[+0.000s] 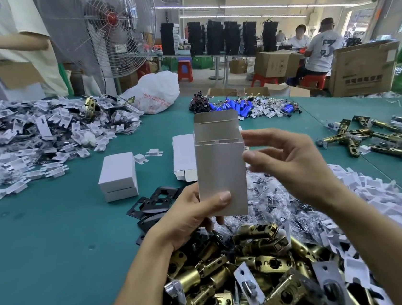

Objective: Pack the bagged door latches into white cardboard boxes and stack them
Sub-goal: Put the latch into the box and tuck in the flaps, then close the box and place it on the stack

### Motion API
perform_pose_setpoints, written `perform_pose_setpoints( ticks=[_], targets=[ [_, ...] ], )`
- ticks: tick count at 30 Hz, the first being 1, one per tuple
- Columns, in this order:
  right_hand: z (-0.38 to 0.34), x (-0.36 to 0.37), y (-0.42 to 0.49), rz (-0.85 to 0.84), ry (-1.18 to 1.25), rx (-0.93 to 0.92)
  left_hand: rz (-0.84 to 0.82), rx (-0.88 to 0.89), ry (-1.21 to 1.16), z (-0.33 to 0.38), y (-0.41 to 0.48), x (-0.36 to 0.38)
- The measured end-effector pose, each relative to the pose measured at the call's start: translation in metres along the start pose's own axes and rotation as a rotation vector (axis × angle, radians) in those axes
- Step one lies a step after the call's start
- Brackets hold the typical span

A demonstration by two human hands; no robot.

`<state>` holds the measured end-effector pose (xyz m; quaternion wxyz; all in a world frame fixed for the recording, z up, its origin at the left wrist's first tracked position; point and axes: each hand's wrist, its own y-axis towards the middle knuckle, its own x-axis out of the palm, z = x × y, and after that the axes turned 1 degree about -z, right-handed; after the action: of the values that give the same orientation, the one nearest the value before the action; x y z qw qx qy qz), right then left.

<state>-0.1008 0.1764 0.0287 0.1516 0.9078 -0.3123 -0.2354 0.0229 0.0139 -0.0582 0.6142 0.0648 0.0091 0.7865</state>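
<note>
Left hand (190, 218) around upright white box (222, 172), apparently empty.

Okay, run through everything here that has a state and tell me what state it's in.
Box: upright, top flap open, held in the air.
Left hand: grips the box's bottom.
Right hand: fingers fairly straight, touching the box's upper right edge.
Two boxes: closed, stacked one on the other.
Latches: loose heap, not yet packed.
Fan: cannot tell if running.
</note>
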Motion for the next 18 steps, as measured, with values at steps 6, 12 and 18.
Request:
perform_pose_setpoints(
  ticks=[6, 12, 18],
  targets=[
    [0.021, 0.008, -0.014, -0.052, 0.072, -0.013, -0.108, 0.024, 0.06, 0.001, -0.001, 0.005],
    [0.036, 0.003, -0.019, -0.059, -0.007, 0.033, -0.09, -0.037, 0.168, -0.008, 0.006, 0.007],
    [0.047, 0.007, -0.018, -0.057, 0.114, 0.045, 0.183, 0.099, 0.435, -0.007, 0.01, 0.006]
  ],
)
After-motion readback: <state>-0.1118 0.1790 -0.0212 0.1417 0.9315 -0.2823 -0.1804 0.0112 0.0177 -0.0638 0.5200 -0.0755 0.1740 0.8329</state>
